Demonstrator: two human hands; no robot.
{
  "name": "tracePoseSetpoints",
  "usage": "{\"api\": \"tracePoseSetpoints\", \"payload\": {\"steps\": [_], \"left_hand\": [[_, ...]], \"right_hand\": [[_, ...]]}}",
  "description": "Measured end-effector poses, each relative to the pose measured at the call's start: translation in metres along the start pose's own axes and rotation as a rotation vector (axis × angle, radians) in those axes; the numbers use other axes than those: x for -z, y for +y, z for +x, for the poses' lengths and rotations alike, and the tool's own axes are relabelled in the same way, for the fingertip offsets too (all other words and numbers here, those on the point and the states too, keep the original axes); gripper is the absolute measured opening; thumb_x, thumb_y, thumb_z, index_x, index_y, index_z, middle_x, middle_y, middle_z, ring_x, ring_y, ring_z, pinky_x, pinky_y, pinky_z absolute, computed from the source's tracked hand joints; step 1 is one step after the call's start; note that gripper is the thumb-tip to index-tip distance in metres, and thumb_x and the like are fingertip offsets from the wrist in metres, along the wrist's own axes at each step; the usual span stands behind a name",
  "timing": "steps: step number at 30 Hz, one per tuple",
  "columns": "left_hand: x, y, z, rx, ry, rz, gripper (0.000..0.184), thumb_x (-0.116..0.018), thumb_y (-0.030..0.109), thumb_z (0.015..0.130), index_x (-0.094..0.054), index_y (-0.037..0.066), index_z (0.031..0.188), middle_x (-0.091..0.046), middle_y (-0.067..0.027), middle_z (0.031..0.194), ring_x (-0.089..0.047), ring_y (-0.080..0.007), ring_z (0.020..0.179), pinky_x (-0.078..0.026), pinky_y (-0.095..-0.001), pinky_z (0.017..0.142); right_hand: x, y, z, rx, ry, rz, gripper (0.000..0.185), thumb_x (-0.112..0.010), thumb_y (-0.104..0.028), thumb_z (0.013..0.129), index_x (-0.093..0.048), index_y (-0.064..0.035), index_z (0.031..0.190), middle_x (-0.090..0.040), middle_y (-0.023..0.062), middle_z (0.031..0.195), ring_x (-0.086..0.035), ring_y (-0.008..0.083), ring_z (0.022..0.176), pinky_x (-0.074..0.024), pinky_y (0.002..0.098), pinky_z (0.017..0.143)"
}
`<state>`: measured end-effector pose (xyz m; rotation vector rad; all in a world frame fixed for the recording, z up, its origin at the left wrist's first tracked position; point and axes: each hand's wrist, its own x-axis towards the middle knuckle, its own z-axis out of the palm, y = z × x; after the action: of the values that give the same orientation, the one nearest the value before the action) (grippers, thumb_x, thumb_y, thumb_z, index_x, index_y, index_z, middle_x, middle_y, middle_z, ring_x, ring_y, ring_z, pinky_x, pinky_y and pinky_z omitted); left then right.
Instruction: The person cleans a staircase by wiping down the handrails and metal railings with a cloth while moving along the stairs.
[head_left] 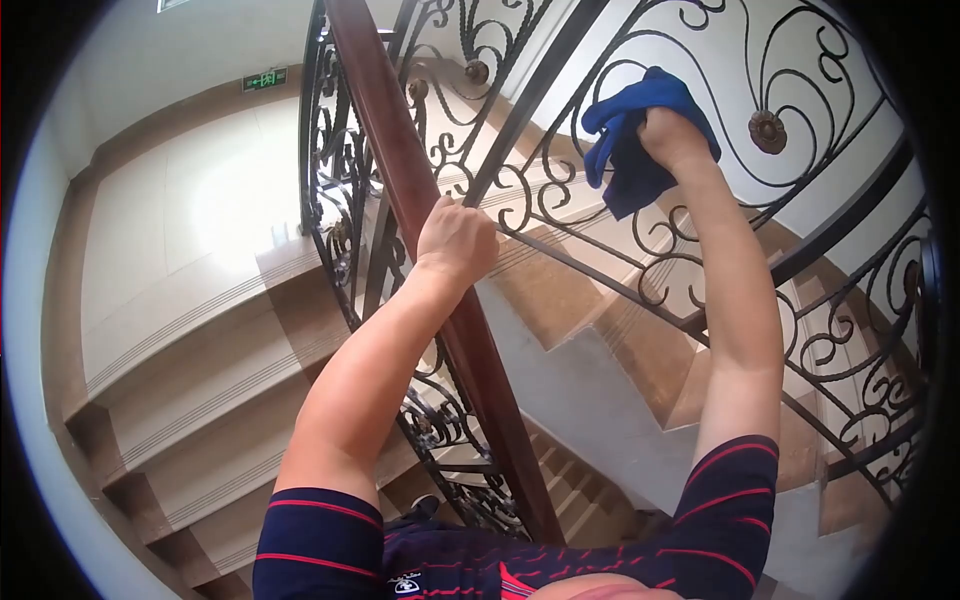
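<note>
My left hand (457, 240) is closed at the brown wooden handrail (388, 120), its fingers curled by the rail's right edge near a black metal bar. Farther right, my right hand (675, 138) grips a blue cloth (630, 160), which hangs in folds around the fingers. The cloth is against or just in front of the scrolled black iron railing (560, 185); whether it touches the metal is hard to tell. A bronze-coloured rosette (767, 131) sits on the railing to the right of the cloth.
Pale stone steps (200, 410) with brown edges descend at the left from a landing (180, 210). A green exit sign (265, 80) is low on the far wall. More stairs show beyond the railing and down the stairwell (580, 490) below.
</note>
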<state>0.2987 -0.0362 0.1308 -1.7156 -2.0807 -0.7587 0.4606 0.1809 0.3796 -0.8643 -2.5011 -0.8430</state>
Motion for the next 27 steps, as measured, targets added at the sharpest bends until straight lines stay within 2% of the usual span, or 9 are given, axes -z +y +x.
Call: {"api": "tracePoseSetpoints", "payload": {"steps": [9, 12, 15, 17, 18, 20, 22, 25, 27], "left_hand": [[0.006, 0.002, 0.001, 0.034, -0.067, -0.001, 0.021, -0.064, 0.02, 0.086, -0.078, 0.012, 0.072, -0.077, -0.0092, 0.081, -0.073, -0.0235, 0.081, -0.045, -0.0354, 0.09], [0.0, 0.0, 0.004, -0.003, -0.025, 0.028, 0.02, -0.064, 0.02, 0.085, -0.078, 0.013, 0.071, -0.077, -0.011, 0.077, -0.075, -0.024, 0.078, -0.048, -0.0373, 0.086], [-0.005, 0.0, 0.004, -0.003, 0.033, 0.047, 0.021, -0.064, 0.02, 0.083, -0.078, 0.012, 0.069, -0.077, -0.0122, 0.076, -0.074, -0.0261, 0.075, -0.049, -0.0386, 0.083], [-0.009, -0.002, 0.004, -0.019, 0.063, 0.018, 0.022, -0.065, 0.022, 0.083, -0.078, 0.012, 0.068, -0.076, -0.013, 0.074, -0.074, -0.027, 0.073, -0.049, -0.0383, 0.083], [-0.01, -0.003, 0.004, -0.028, 0.081, 0.007, 0.023, -0.065, 0.023, 0.084, -0.078, 0.011, 0.069, -0.076, -0.0131, 0.074, -0.074, -0.0267, 0.073, -0.049, -0.0381, 0.084], [-0.011, -0.003, 0.004, -0.02, 0.058, 0.021, 0.024, -0.065, 0.024, 0.085, -0.078, 0.011, 0.069, -0.076, -0.0131, 0.075, -0.074, -0.027, 0.073, -0.048, -0.0381, 0.084], [-0.011, -0.003, 0.003, -0.035, 0.079, 0.027, 0.026, -0.064, 0.024, 0.086, -0.078, 0.01, 0.069, -0.076, -0.0134, 0.076, -0.074, -0.0272, 0.074, -0.048, -0.0377, 0.086], [-0.008, -0.001, 0.004, -0.052, 0.077, 0.061, 0.029, -0.061, 0.026, 0.088, -0.079, 0.01, 0.072, -0.076, -0.014, 0.077, -0.075, -0.028, 0.076, -0.05, -0.0397, 0.087], [-0.005, 0.002, 0.003, -0.044, 0.064, 0.046, 0.031, -0.062, 0.028, 0.087, -0.076, 0.006, 0.071, -0.074, -0.0173, 0.077, -0.073, -0.0344, 0.078, -0.053, -0.0452, 0.087]], "right_hand": [[-0.016, -0.006, 0.009, -0.173, -0.02, 0.138, 0.034, -0.058, -0.014, 0.091, -0.067, 0.0, 0.121, -0.068, 0.0301, 0.125, -0.065, 0.0463, 0.118, -0.0529, 0.0512, 0.102], [-0.017, -0.005, -0.006, -0.065, 0.048, 0.045, 0.026, -0.059, -0.016, 0.093, -0.072, -0.0081, 0.114, -0.071, 0.0236, 0.124, -0.067, 0.0434, 0.115, -0.0557, 0.049, 0.098], [-0.015, 0.002, -0.022, 0.127, 0.571, -0.012, 0.017, -0.06, -0.016, 0.091, -0.071, -0.0095, 0.103, -0.073, 0.0211, 0.105, -0.069, 0.0435, 0.099, -0.0568, 0.0523, 0.085], [-0.013, 0.018, -0.04, -0.051, 0.541, -0.089, 0.026, -0.062, -0.021, 0.087, -0.073, -0.0094, 0.107, -0.072, 0.0237, 0.109, -0.069, 0.0443, 0.097, -0.0574, 0.0508, 0.088], [-0.019, 0.036, -0.044, -0.353, 0.124, -0.158, 0.024, -0.063, -0.024, 0.088, -0.073, -0.0078, 0.103, -0.072, 0.0238, 0.103, -0.069, 0.0437, 0.092, -0.0581, 0.0502, 0.082], [-0.001, 0.062, -0.063, 0.056, 0.902, -0.163, 0.027, -0.065, -0.029, 0.089, -0.072, -0.0061, 0.101, -0.07, 0.0243, 0.091, -0.068, 0.0463, 0.079, -0.0581, 0.054, 0.074], [-0.004, 0.116, -0.091, -0.288, 0.629, -0.26, 0.028, -0.066, -0.032, 0.091, -0.071, -0.0058, 0.1, -0.067, 0.0226, 0.079, -0.065, 0.0471, 0.07, -0.0562, 0.0533, 0.065], [0.078, 0.098, -0.133, 0.063, 1.124, -0.213, 0.021, -0.069, -0.025, 0.097, -0.07, -0.0048, 0.102, -0.07, 0.0139, 0.088, -0.07, 0.0319, 0.078, -0.0567, 0.0419, 0.07], [0.098, 0.11, -0.159, -0.051, 1.083, 0.145, 0.017, -0.066, -0.018, 0.102, -0.072, -0.0037, 0.107, -0.074, 0.0121, 0.104, -0.072, 0.0247, 0.092, -0.0586, 0.0385, 0.082]]}}
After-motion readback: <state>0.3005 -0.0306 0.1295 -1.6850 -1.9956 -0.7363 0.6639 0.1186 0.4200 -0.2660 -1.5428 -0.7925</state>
